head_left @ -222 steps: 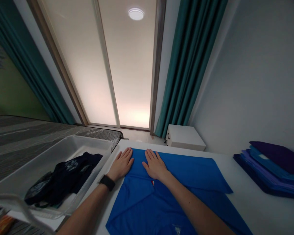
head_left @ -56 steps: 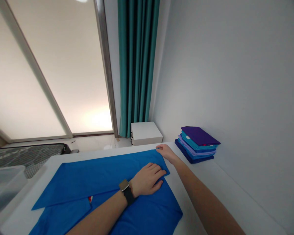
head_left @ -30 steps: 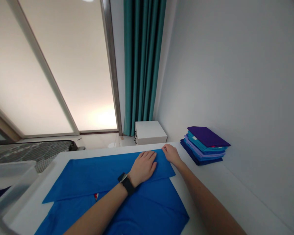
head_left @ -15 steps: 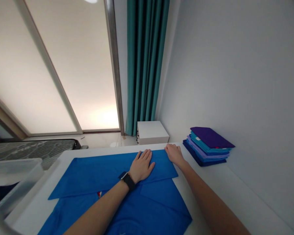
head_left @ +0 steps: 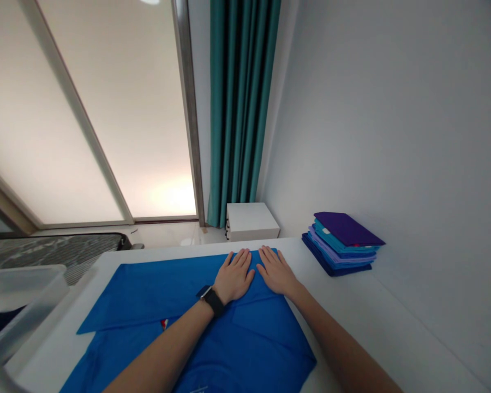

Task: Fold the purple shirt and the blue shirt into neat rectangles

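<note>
Blue garment (head_left: 163, 289) under both hands (head_left: 253, 274), faint lower print seemingly unreadable.

Setting: a room in a home, apparently a bedroom. Evidence, placed from the fingers of the left hand (head_left: 232, 277) and right hand (head_left: 276, 273): straight beyond them, a full-length teal curtain (head_left: 241, 109) and a low white cabinet (head_left: 252, 218) with small dark handles; beyond and to their left, tall frosted door panels (head_left: 123, 109) in a frame, above a pale, glossy floor (head_left: 163, 236). Well to their left, the edge of what looks like a grey patterned mattress (head_left: 85, 245). Under them, a blue garment (head_left: 253, 338) on a white tabletop (head_left: 393, 327); to their right, a stack of folded clothes (head_left: 343, 232) near a plain wall (head_left: 372, 109). Household furnishings and clothing throughout.
</note>
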`<action>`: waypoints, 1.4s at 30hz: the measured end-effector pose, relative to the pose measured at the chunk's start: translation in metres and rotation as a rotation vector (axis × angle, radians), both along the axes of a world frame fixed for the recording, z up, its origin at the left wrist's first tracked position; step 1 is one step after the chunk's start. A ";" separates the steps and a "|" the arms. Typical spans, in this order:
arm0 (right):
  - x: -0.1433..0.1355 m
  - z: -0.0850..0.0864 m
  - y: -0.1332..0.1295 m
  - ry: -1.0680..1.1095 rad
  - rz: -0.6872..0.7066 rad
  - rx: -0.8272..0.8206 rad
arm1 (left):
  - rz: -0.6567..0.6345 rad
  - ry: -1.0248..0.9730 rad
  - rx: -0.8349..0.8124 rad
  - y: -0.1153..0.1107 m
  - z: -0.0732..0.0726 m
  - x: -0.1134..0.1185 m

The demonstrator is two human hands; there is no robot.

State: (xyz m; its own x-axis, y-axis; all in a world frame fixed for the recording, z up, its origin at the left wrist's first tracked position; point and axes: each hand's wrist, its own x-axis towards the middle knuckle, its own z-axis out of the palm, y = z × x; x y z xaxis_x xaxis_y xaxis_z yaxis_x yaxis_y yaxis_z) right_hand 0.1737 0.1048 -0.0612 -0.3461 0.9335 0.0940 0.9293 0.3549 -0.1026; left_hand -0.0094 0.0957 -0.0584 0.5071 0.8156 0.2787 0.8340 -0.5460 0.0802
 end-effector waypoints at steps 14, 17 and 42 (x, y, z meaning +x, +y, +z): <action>0.000 0.002 -0.001 -0.006 -0.045 -0.079 | 0.009 0.050 -0.066 -0.006 0.004 -0.056; 0.000 -0.001 0.000 -0.010 -0.042 -0.064 | 0.082 0.076 -0.114 -0.015 0.010 -0.087; -0.153 0.010 -0.017 0.061 0.128 -0.069 | 0.321 0.055 -0.078 -0.042 0.012 -0.154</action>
